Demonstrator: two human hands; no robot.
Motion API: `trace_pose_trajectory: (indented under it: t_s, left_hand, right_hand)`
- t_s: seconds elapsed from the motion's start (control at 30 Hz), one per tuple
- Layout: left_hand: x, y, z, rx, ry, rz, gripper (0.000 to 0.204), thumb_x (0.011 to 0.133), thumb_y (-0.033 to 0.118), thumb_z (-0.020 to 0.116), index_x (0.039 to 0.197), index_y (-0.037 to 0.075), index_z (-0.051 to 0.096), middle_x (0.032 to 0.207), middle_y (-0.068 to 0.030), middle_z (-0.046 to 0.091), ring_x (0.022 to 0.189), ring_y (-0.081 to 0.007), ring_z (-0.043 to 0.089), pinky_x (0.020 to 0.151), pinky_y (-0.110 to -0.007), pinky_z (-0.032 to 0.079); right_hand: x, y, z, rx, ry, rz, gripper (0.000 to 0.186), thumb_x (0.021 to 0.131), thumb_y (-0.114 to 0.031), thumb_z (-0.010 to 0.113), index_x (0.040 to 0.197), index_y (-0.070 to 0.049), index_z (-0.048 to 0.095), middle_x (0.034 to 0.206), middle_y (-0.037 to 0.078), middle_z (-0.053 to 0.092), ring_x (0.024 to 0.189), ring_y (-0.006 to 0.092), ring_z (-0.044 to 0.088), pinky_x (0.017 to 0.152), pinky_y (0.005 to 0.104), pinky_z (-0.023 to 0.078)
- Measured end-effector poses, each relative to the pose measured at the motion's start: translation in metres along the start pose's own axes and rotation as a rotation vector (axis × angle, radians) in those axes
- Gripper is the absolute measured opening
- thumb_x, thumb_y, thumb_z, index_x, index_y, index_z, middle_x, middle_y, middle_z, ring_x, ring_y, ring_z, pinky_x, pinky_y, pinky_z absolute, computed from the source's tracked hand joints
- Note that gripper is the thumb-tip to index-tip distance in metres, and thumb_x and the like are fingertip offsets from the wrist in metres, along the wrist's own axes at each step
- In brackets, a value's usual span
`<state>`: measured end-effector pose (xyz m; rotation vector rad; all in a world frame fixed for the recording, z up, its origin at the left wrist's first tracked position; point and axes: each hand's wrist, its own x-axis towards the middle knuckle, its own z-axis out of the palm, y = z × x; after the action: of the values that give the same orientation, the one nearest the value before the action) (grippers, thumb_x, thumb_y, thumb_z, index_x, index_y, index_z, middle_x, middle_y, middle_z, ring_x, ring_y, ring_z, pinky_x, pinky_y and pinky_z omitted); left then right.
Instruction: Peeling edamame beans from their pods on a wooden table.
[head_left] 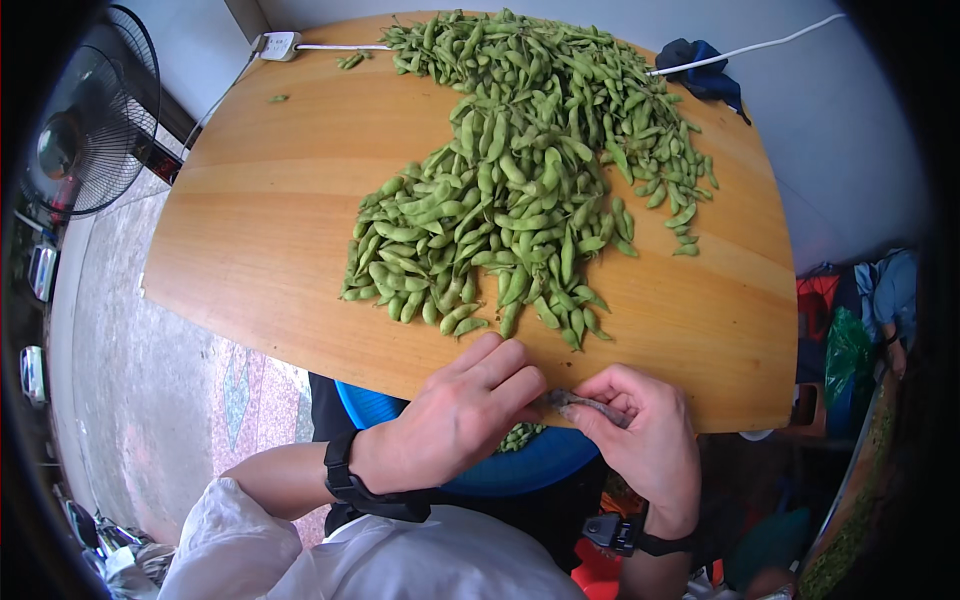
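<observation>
Bare hands at the near edge of a wooden table (270,210), seen from above; a slender grey-brown bean pod (598,409) lies between them, above the near side of a blue basin (530,477) that holds green shelled beans (520,437); the pod's long axis runs crosswise and slightly aslant, its left end pointing to the left hand (465,410) and a little away from the wearer, its right end toward the right palm and a little nearer the body; the right hand (645,430) has thumb and forefinger closed on the pod in a pinch; the left hand's fingers are curled at the pod's left end, their tips hidden, so whether they grip it cannot be told; beyond, green soybean pods (490,215) lie heaped, pointing in many directions.
</observation>
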<state>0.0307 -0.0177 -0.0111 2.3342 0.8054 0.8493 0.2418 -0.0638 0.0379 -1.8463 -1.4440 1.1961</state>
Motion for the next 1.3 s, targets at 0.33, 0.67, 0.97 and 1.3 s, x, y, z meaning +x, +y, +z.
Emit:
trace_pose_trajectory:
  t_s: [0.33,0.67,0.97,1.3]
  left_hand:
    - [0.001,-0.002,0.001,-0.078,-0.063,-0.037,0.03,0.082,0.003,0.075,0.105,0.005,0.055,0.098,-0.013,0.051,0.093,-0.0348,0.057,0.077,-0.044,0.051]
    - [-0.001,-0.005,0.0,-0.068,-0.071,0.035,0.027,0.08,0.002,0.069,0.106,0.003,0.061,0.101,-0.0139,0.053,0.096,-0.0344,0.059,0.08,-0.043,0.053]
    - [0.008,-0.005,-0.003,-0.067,-0.146,0.056,0.024,0.08,0.002,0.07,0.102,0.003,0.06,0.099,-0.0143,0.052,0.093,-0.0345,0.058,0.08,-0.044,0.05]
    - [0.002,-0.014,-0.001,-0.208,-0.079,0.098,0.023,0.083,0.001,0.075,0.096,0.003,0.057,0.094,-0.0138,0.051,0.088,-0.0359,0.055,0.076,-0.045,0.046]
  right_hand:
    - [0.014,-0.008,-0.003,-0.135,-0.089,0.05,0.017,0.085,-0.005,0.081,0.088,0.001,0.066,0.072,0.013,0.072,0.063,0.0211,0.071,0.061,0.0337,0.054]
    - [0.027,-0.013,-0.013,-0.268,-0.183,0.086,0.022,0.083,-0.012,0.084,0.088,0.001,0.066,0.073,0.016,0.073,0.065,0.0252,0.072,0.064,0.0382,0.054]
    - [0.028,-0.016,-0.014,-0.256,-0.182,0.093,0.021,0.083,-0.01,0.083,0.087,0.002,0.066,0.072,0.015,0.072,0.064,0.0231,0.07,0.063,0.0374,0.053]
    - [0.027,-0.012,-0.013,-0.262,-0.169,0.03,0.021,0.083,-0.011,0.083,0.087,0.001,0.067,0.069,0.016,0.07,0.063,0.0286,0.07,0.063,0.0405,0.052]
